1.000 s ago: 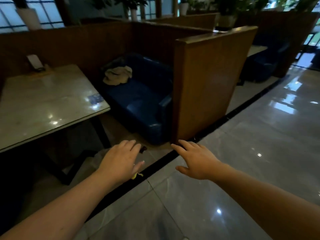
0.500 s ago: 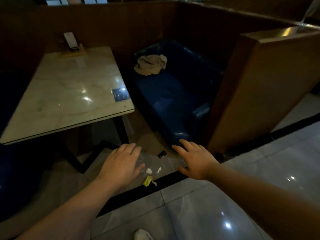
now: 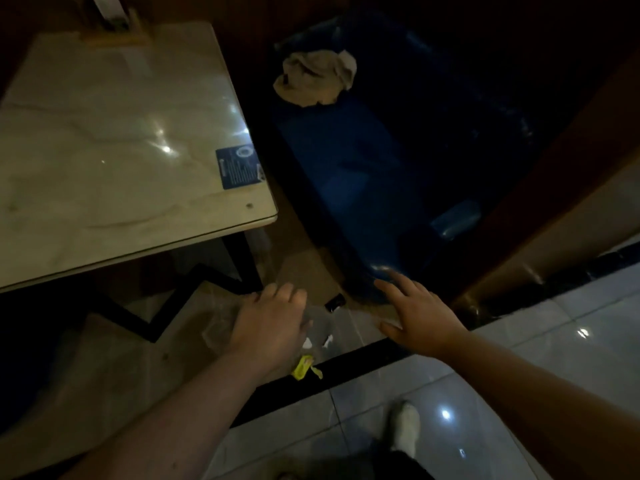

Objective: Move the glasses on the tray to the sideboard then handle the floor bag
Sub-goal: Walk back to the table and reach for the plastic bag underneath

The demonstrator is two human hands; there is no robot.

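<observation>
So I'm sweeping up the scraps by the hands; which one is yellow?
The yellow wrapper just under the left hand, lying on the black floor strip. The two scraps above it are white.

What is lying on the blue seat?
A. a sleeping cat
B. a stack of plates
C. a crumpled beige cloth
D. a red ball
C: a crumpled beige cloth lies near the back of the blue seat, and nothing else shows on the seat.
</observation>
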